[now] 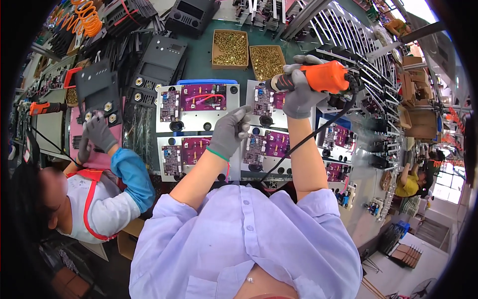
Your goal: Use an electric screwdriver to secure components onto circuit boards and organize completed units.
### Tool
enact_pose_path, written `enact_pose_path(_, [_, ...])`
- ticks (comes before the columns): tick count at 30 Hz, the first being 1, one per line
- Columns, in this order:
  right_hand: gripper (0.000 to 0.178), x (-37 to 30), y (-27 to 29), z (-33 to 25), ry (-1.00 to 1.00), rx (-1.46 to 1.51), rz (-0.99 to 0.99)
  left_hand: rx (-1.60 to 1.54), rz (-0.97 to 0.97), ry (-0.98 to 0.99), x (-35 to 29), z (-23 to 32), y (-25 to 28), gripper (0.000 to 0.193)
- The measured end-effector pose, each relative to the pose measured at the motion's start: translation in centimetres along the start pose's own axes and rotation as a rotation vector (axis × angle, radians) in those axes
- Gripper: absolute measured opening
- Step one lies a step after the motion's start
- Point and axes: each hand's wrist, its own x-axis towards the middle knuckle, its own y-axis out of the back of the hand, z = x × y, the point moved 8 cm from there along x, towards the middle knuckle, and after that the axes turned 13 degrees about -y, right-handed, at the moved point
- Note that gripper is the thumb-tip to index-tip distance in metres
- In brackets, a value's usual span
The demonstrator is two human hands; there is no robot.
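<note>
My right hand [300, 97], in a grey glove, is wrapped round an orange and black electric screwdriver [326, 77]. The tool lies nearly level, its dark front end pointing left over a metal plate with purple circuit boards [263, 102]. Its tip is hard to make out, and a black cable runs down from its back end past my forearm. My left hand [230, 130], also gloved, has its fingers curled between that plate and the plate to its left [199, 104]. Whatever those fingers hold, if anything, is too small to see. A nearer plate with boards [269, 149] lies below my hands.
Two cardboard boxes of small brass-coloured parts [230, 48] [269, 61] stand beyond the plates. Dark panels [159, 62] are stacked at the far left. More board plates [338, 137] lie at right. A co-worker in blue sleeves [130, 172] handles a dark panel at left.
</note>
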Motion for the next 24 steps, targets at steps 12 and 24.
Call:
enact_pose_path(12, [0.032,0.1,-0.3,1.0,-0.115,-0.059,-0.001,0.629,0.035,0.005,1.3,-0.7,0.7,0.025])
enact_pose_path(24, [0.026,1.1,-2.4,2.9,-0.176,-0.093,-0.026,2.076,-0.232,-0.255,4.5,-1.7,-1.9,0.014])
